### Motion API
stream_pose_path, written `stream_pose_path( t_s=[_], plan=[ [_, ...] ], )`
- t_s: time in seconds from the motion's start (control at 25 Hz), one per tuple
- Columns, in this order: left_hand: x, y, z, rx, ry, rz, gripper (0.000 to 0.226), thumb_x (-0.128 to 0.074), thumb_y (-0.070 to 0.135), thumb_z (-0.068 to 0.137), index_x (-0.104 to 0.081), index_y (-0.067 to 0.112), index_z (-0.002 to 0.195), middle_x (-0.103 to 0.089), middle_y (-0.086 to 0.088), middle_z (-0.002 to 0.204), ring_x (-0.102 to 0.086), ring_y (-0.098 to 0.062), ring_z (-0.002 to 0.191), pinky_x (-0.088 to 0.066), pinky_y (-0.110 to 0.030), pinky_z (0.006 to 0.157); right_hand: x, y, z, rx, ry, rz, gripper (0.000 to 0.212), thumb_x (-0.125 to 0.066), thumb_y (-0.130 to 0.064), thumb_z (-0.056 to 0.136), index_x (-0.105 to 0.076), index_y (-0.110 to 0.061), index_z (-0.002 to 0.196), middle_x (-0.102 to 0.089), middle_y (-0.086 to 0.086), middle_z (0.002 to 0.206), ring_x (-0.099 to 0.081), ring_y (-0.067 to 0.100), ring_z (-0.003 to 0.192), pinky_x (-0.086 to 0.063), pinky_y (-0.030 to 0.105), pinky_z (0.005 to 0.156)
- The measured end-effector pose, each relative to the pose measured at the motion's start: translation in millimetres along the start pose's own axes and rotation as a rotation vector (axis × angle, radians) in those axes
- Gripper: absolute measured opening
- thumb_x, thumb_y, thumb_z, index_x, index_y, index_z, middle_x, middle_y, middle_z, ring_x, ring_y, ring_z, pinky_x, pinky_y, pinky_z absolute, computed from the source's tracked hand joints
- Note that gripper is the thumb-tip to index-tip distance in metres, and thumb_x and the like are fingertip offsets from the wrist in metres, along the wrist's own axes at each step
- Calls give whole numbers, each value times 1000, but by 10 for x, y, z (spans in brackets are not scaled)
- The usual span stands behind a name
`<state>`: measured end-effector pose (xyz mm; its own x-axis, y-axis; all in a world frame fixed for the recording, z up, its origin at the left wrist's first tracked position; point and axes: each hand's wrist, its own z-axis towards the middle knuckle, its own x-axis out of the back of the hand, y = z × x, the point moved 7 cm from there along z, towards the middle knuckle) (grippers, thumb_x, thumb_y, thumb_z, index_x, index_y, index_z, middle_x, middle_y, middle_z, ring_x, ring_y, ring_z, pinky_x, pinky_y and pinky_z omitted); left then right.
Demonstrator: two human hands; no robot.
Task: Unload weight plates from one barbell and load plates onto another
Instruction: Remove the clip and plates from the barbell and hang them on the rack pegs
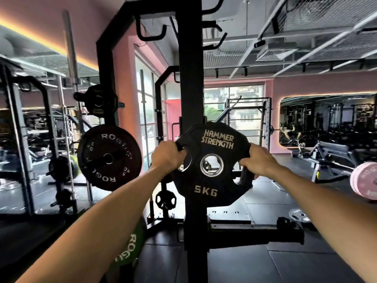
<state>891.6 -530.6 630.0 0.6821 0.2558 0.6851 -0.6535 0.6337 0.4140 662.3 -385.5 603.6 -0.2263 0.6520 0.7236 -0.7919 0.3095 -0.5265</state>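
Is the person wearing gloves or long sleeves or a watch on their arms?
No. The left hand and the right hand are both bare, with no gloves. Both forearms are bare too, right down to the bottom of the picture, so no sleeves show. There is no watch, bracelet or ring to be seen on either one.

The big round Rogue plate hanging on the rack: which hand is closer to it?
Left. The left hand grips the 5 kg plate just right of the Rogue plate; the right hand grips its far side.
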Motion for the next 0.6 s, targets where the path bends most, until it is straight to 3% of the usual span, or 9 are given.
stream_pose_path(
  t_s=[0.12, 0.24, 0.4, 0.48, 0.6],
  plan=[
    [328, -331, -47, 35, 20, 45, 35, -57, 41, 87, -65, 6, 84, -57, -5, 81, -58, -29, 74, -44, -32, 65, -133, -423, -84, 50, -5, 7, 35, -64, -17, 74, -52, -17, 107, -66, 11, 94, -67, 34, 78, -58, 47, 73],
    [695, -850, -77, 60, 24, 60, 37, -56, 41, 86, -62, 7, 73, -60, -7, 76, -62, -30, 73, -49, -34, 65, -384, -989, -204, 114, -23, 70, 35, -64, -12, 76, -48, -23, 105, -60, 6, 89, -67, 34, 73, -59, 46, 66],
    [1228, -1642, -132, 72, 59, 90, 45, -60, 45, 86, -71, 2, 94, -66, -14, 91, -65, -37, 91, -47, -34, 71, -883, -1755, -369, 151, -37, 71, 20, -67, -16, 75, -54, -12, 90, -63, 12, 89, -64, 32, 77, -57, 42, 71],
    [1521, -2088, -153, 63, 79, 112, 48, -61, 46, 86, -70, 0, 96, -68, -17, 98, -65, -38, 93, -49, -37, 73, -1168, -2206, -472, 176, -44, 64, 27, -66, -19, 73, -57, -12, 97, -65, 12, 94, -65, 33, 84, -56, 41, 71],
    [1925, -2755, -158, 76, 93, 138, 50, -62, 46, 86, -68, -1, 101, -68, -20, 102, -65, -39, 95, -52, -40, 75, -1588, -2843, -600, 174, -85, 86, 32, -65, -22, 69, -57, -13, 99, -64, 11, 94, -66, 35, 79, -58, 46, 71]
  ],
)
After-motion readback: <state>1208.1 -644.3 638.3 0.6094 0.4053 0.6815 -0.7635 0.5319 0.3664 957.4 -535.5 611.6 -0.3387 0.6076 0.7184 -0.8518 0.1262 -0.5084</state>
